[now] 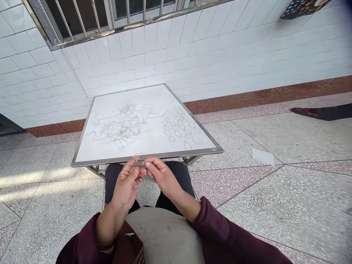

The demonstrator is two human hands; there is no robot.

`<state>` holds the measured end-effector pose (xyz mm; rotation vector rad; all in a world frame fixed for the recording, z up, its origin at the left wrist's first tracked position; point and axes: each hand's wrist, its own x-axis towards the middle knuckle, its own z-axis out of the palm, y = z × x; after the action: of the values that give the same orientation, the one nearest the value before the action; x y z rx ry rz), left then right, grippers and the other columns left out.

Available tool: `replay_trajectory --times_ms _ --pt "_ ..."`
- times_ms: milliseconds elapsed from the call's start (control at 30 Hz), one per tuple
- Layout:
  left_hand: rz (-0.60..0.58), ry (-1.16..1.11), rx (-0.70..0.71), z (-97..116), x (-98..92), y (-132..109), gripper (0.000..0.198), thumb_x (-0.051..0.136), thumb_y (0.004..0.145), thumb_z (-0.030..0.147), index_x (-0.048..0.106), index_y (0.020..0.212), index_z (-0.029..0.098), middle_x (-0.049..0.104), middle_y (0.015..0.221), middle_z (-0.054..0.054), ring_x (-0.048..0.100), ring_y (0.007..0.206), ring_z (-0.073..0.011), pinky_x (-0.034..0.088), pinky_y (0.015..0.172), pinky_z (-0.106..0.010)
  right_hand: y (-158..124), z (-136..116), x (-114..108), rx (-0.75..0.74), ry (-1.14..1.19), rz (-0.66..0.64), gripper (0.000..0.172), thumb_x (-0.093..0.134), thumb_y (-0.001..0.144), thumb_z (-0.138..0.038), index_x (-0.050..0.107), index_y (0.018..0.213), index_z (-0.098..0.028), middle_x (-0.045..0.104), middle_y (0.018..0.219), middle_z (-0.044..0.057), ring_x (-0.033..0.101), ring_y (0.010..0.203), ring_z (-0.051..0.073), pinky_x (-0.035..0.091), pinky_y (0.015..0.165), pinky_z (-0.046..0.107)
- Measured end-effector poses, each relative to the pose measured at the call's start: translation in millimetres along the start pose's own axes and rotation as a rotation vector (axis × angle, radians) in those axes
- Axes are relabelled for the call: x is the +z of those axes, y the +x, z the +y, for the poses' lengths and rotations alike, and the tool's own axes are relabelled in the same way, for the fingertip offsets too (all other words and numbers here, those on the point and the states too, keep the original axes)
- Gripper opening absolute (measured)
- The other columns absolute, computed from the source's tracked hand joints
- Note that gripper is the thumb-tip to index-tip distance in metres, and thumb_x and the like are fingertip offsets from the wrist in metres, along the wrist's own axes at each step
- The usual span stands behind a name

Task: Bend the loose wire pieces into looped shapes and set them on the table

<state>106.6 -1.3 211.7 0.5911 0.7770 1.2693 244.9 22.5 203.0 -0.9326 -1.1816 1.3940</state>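
Note:
Both my hands meet in front of the table's near edge, above my lap. Between them is a thin wire bent into a loop (142,154). My left hand (128,181) pinches one side of it; a small tan patch shows at its index fingertip. The fingers of my right hand (159,174) grip the other side of the wire. On the white table (156,146) beyond lies a loose tangle of bent thin wires (125,126). To its right, several wires shaped into linked loops (180,126) are spread out.
A tiled wall (154,55) with a barred window (110,18) stands behind the table. On the floor to the right lies a pale flat sheet (263,157). Another person's foot and dark trouser leg (321,112) show at the far right. Patterned cloth (302,8) hangs at the upper right.

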Motion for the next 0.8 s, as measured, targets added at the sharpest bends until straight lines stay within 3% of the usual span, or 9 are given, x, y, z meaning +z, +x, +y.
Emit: replay_trajectory --times_ms 200,433,800 --pt "-0.025 0.071 -0.094 0.8 -4.1 -1.8 0.055 0.08 0.078 0.024 0.06 0.13 0.02 0.069 0.069 0.002 0.061 0.061 -0.0064 0.04 0.055 -0.016 -4.1 2.4 2.5 -0.058 -0.037 -0.185 0.025 0.054 0.095 -0.044 0.054 0.081 -0.023 0.049 0.065 -0.005 0.05 0.058 0.013 0.044 0.06 0.028" --pt "0.035 0.002 -0.09 -3.5 -1.6 -3.0 0.061 0.085 0.069 0.017 0.062 0.126 0.022 0.068 0.077 0.004 0.066 0.068 -0.0068 0.049 0.065 -0.016 -0.3 5.2 -3.5 -0.172 -0.198 -0.068 0.028 0.055 0.094 -0.046 0.057 0.079 -0.022 0.054 0.076 -0.001 0.049 0.07 0.014 0.043 0.067 0.028" --pt "-0.028 0.068 -0.127 5.8 -7.1 -1.4 0.068 0.084 0.069 0.013 0.057 0.13 0.023 0.068 0.073 0.005 0.065 0.062 -0.0073 0.042 0.059 -0.018 -0.9 9.3 -6.7 -0.11 -0.094 -0.255 0.026 0.055 0.096 -0.046 0.064 0.089 -0.022 0.059 0.077 0.0 0.053 0.065 0.012 0.046 0.063 0.028"
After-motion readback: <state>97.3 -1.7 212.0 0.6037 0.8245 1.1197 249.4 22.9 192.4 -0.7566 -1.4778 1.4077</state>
